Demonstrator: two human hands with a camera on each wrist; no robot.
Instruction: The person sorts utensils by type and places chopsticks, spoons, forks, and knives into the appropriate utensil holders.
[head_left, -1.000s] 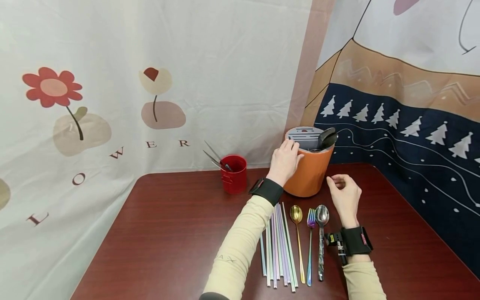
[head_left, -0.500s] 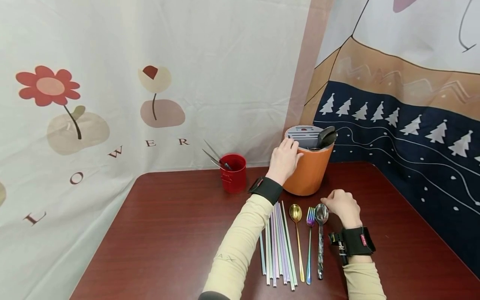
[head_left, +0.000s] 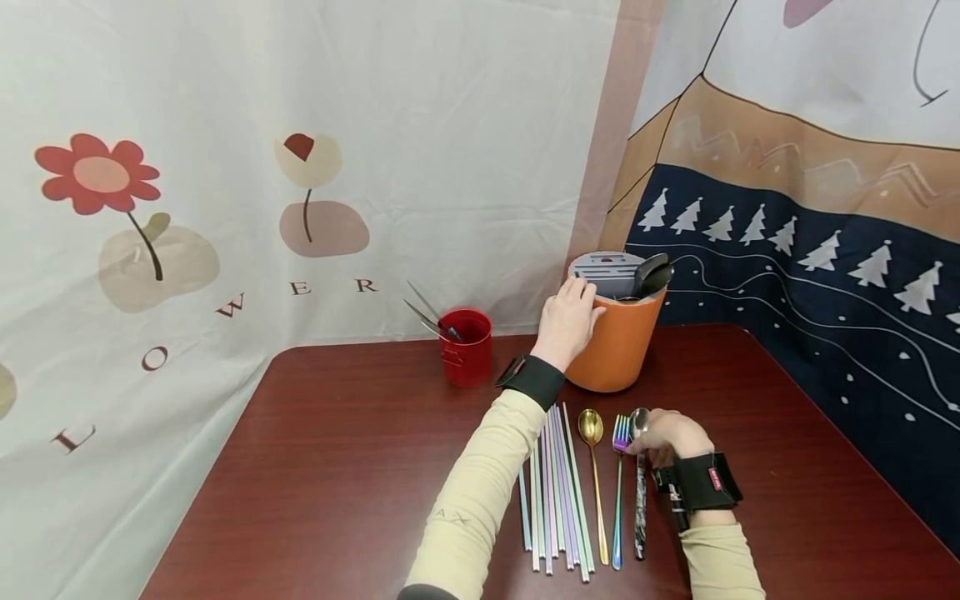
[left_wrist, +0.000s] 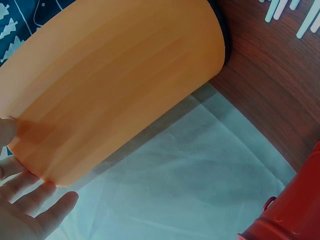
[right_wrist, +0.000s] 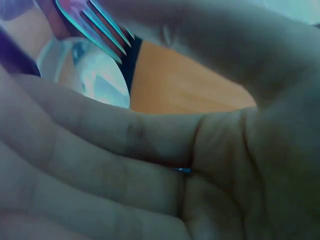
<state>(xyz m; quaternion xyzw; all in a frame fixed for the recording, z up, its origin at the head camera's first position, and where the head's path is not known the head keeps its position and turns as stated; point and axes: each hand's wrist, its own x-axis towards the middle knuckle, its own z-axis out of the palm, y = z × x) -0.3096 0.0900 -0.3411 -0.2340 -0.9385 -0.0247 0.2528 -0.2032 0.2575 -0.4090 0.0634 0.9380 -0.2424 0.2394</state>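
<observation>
In the head view my left hand (head_left: 567, 323) holds the near left rim of an orange utensil holder (head_left: 618, 342) with a grey slotted top. Its thumb lies on the outer wall and the fingers reach the rim, as the left wrist view shows. My right hand (head_left: 671, 437) pinches a silver spoon with a dark patterned handle (head_left: 640, 517) just below the bowl; the fingertips are partly hidden. Directly left of that spoon lies a rainbow-coloured fork (head_left: 619, 492). Further left are a gold spoon (head_left: 592, 427) and a row of several pastel chopsticks (head_left: 558, 500).
A red cup (head_left: 467, 350) with a few thin metal utensils stands at the back, left of the holder. Black utensils (head_left: 654, 277) stick out of the holder's right side. Printed cloth (head_left: 450, 167) hangs behind the brown table (head_left: 337, 467).
My right hand has come down from beside the holder to the silver spoon, now covering part of it and taking hold near its neck. The left hand stays at the rim.
</observation>
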